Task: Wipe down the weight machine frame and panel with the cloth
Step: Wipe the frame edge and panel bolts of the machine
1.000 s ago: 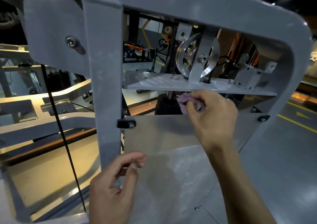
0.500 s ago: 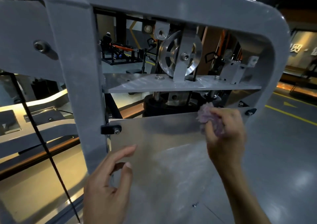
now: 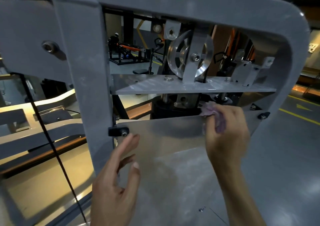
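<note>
**Cloth at the panel's top edge**

Cloth work sits at the upper rim of the clear, translucent plastic panel (image 3: 173,156): the right hand (image 3: 226,130) has its fingers curled round a crumpled pale-purple cloth (image 3: 213,116), bunched small, probably so it can press along the thin edge near the black corner clip (image 3: 263,116). The left hand (image 3: 117,182) holds nothing; its fingers are extended and loosely spread, fingertips close to or against the panel beside the grey painted steel frame (image 3: 86,87), likely steadying the sheet against the wiping pressure, though contact is unclear. The spoked silver pulley (image 3: 189,56) above looks untouched.
</note>
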Tool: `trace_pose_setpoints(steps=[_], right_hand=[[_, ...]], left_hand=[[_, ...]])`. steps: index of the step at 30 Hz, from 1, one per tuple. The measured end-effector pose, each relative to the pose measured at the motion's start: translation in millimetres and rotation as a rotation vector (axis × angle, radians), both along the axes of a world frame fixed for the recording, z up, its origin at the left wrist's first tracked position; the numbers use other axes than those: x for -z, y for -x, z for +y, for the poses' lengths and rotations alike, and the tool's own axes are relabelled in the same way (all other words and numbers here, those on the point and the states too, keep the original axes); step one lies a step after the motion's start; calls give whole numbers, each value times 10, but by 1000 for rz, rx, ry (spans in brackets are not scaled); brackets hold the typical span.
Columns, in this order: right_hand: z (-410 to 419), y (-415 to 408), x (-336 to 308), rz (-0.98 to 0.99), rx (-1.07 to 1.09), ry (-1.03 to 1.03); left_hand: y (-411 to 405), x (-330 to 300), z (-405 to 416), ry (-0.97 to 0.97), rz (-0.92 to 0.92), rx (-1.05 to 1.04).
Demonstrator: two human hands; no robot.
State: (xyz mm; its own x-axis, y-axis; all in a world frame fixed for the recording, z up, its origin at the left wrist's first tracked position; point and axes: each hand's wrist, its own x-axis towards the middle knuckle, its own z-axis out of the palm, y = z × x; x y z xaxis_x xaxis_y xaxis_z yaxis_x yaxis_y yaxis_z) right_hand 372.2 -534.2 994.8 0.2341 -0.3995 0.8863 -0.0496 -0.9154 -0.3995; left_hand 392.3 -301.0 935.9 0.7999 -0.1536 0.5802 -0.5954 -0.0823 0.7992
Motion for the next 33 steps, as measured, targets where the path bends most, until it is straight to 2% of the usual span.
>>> trace_pose_setpoints(steps=[2,5,7,10,14,18,22,28,33], right_hand=[[100,-37,33,-38,21,-76],[520,-148,119,-18,-161,-64],[666,-140,149,14,-282,10],[498,-51,143,11,-253,20],[365,47,234,14,-103,-102],[734,-35,425,-18,-256,-204],[909,-46,616,79,-384,-37],[992,-76,450,0,-423,-99],[1264,-180,924,137,-540,13]], left_hand=[[-7,1,37,2,-9,-25],[1,16,75,-51,-59,-82],[11,33,87,-150,-160,-125],[-10,121,146,-237,-240,-168],[-46,236,222,-302,-214,-170],[-46,241,247,-279,-194,-146],[-12,279,320,-267,-152,-168],[83,449,384,-193,97,-179],[131,564,387,-215,154,-103]])
